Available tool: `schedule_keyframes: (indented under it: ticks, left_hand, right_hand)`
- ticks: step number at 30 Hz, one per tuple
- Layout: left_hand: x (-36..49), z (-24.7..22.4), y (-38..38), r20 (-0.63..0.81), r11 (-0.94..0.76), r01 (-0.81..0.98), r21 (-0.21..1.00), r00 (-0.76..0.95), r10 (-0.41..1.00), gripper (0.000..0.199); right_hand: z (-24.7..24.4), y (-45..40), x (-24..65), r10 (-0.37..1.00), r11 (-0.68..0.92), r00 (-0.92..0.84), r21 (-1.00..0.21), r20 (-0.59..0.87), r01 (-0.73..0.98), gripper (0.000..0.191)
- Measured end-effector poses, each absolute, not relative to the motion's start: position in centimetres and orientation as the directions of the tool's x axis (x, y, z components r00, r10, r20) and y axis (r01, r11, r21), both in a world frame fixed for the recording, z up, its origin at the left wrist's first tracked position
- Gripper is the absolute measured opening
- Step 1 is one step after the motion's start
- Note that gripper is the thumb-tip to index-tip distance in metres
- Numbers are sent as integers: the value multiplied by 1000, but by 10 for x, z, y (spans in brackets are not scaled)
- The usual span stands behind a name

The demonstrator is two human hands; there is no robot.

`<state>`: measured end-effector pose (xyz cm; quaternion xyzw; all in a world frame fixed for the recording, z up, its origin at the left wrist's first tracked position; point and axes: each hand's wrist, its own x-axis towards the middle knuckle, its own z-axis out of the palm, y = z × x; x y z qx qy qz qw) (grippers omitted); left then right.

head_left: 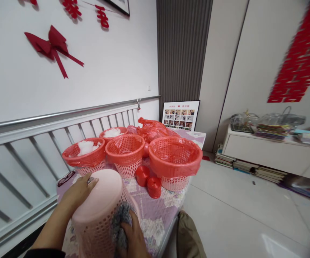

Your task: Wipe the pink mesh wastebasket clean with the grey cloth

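Note:
A pink perforated plastic wastebasket (pixel 105 190) stands upside down on the table, its flat bottom facing up and tilted toward me. My left hand (pixel 81 191) grips the far left edge of that bottom, fingers lying over the rim. A fluffy grey cloth (pixel 120 220) is in my right hand (pixel 133 233), pressed against the basket's holed side. Part of the right-hand fingers is hidden by the cloth. Just beyond the basket are two red rolls of plastic bags, a back one (pixel 142 175) and a front one (pixel 154 187).
Behind stand pink baskets lined with red bags: right (pixel 175 182), middle (pixel 128 170), left (pixel 87 163) and back (pixel 113 132); the last two hold white material. A red bag (pixel 155 129) lies behind. Glasses (pixel 66 178) rest at the left edge of the table (pixel 152 222), beside a white railing (pixel 36 157).

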<state>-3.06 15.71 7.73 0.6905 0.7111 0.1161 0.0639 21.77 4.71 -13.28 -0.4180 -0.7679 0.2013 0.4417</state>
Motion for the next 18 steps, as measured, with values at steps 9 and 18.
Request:
schedule_keyframes:
  ticks: [9,18]
  left_hand:
    - [-25,77,155,60,40,968,249,-56,997,74]
    - [-27,79,154,89,7,969,247,-30,996,68]
  right_hand:
    - [-234,44,238,971,141,112,-884,212,445,68]
    - [-88,42,205,903,430,-165,-853,397,296,70]
